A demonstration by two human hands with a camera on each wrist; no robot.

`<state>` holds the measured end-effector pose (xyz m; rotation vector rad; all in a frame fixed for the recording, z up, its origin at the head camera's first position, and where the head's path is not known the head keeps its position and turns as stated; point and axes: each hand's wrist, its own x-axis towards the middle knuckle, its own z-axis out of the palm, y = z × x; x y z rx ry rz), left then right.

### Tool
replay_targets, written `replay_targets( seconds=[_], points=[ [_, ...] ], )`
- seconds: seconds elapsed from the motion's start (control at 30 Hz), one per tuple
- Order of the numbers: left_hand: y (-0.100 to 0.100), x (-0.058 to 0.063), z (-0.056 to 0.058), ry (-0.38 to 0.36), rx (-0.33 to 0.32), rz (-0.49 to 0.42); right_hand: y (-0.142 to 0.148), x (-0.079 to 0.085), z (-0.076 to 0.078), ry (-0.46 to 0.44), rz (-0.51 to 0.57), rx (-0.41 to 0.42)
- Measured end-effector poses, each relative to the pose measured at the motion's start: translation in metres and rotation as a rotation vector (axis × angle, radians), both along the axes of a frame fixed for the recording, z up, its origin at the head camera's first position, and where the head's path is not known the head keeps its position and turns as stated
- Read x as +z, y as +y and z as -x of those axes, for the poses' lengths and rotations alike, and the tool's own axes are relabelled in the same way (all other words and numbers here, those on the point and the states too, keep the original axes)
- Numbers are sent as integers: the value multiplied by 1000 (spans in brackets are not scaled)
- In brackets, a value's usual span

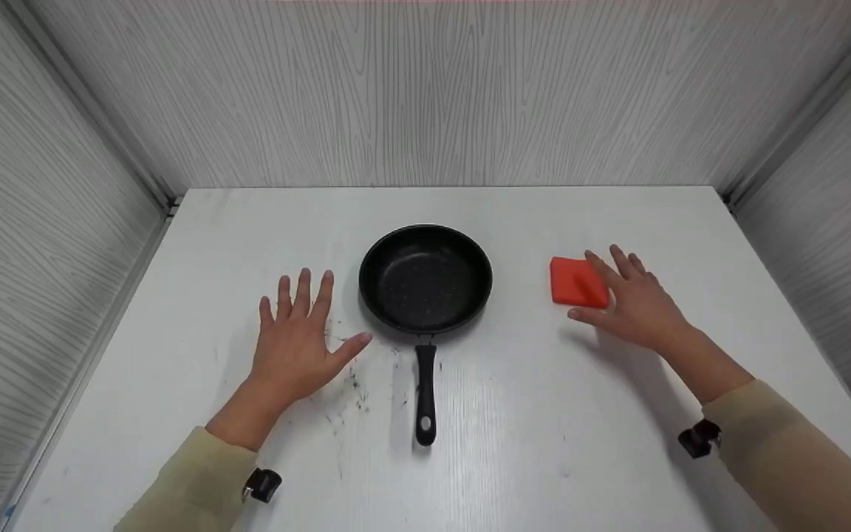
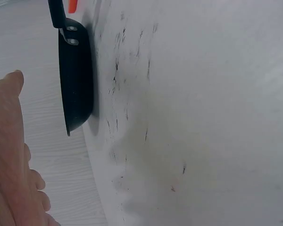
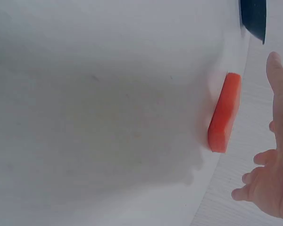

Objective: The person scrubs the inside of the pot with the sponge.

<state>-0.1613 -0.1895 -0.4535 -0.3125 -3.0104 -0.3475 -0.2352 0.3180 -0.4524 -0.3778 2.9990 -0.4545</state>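
Note:
A black frying pan (image 1: 425, 281) sits in the middle of the white table, its handle pointing toward me. To its left my left hand (image 1: 296, 351) is spread over the table with straight fingers, holding nothing; the thumb tip is near the pan's lower left side. On the right lies a flat red square block (image 1: 573, 284), which shows as a thick slab in the right wrist view (image 3: 225, 113). My right hand (image 1: 640, 307) hovers above its right edge, fingers extended, gripping nothing. The left wrist view shows the pan (image 2: 76, 80) side-on, beyond the thumb.
Dark scuff marks (image 1: 355, 388) streak the white table (image 1: 499, 443) between my left hand and the pan handle. Grey wood-grain panels (image 1: 425, 96) enclose the table at the back and on both sides. Each sleeve has a small black device (image 1: 263, 485) at the wrist.

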Motion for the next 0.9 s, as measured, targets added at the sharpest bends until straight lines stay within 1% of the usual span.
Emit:
replay_targets(
  seconds=[0.07, 0.2, 0.43, 0.57, 0.77, 0.9],
  points=[
    [1, 0, 0, 2, -1, -6, 1, 1, 6, 5, 14, 6],
    [4, -1, -2, -3, -2, -45, 3, 3, 18, 4, 43, 21],
    [9, -5, -11, -8, -10, -147, 3, -4, 34, -34, 85, 24],
    [11, -7, -15, -12, -5, -205, 4, -10, 40, -62, 111, 28],
    [14, -11, -21, -21, 5, -302, 4, -15, 46, -95, 182, 40],
    [16, -14, -25, -23, 14, -375, 6, -17, 48, -106, 188, 48]
  ],
)
